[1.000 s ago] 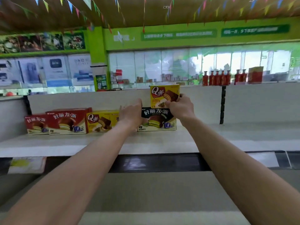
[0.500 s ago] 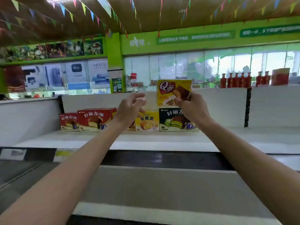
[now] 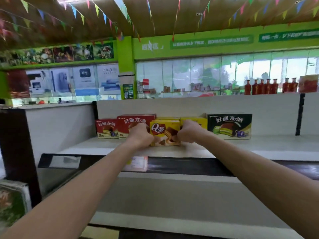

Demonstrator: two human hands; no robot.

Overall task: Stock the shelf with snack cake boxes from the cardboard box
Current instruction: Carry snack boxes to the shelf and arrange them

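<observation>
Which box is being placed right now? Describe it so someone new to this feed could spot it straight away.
Look at the white shelf with a row of snack cake boxes along its back wall. In front of that row, near the middle, the left hand and right hand hold the yellow Q box in a two-sided grip. It alone stands forward of the row, between the red box and the dark green box.

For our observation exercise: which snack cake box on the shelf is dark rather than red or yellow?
The black box with green cake, rightmost in the row, untouched by either hand.
</observation>
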